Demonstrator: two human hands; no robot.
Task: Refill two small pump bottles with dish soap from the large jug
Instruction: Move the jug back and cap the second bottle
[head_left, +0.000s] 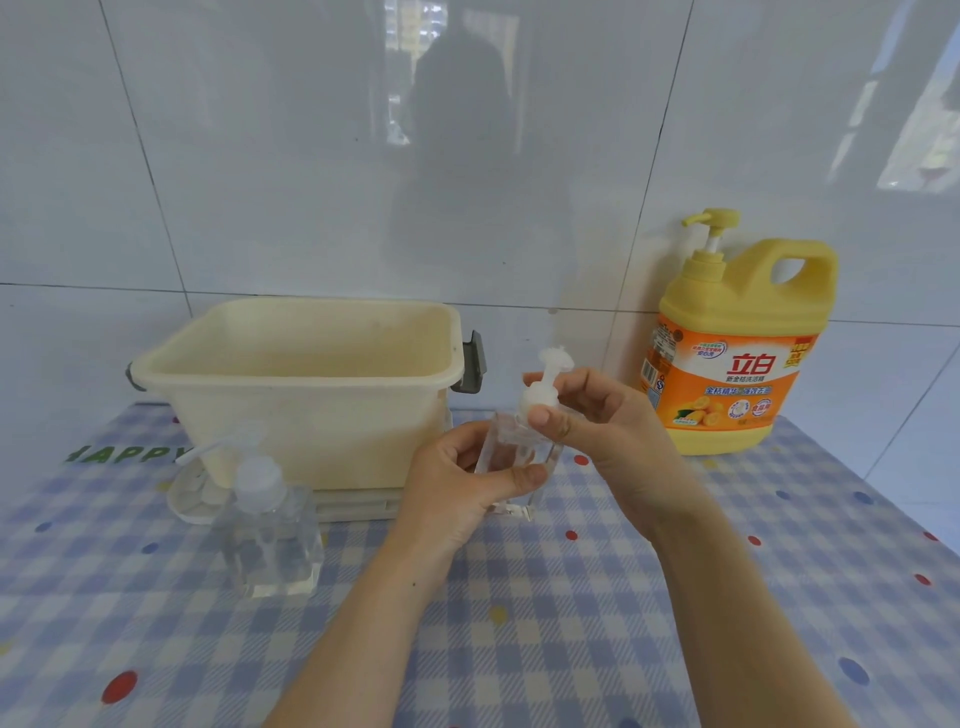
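Soft, even daylight fills my head view, bright but slightly hazy, with low contrast throughout. The glossy wall tiles (311, 156) mirror window glare at upper right and a dim silhouette at centre. Shadows on the checked tablecloth (571, 623) are faint. Tile lines bow toward the edges from the wide lens; fine detail looks soft.

cream plastic tub (311, 395) on blue checked tablecloth (571, 623), against white tiled wall (260, 156).
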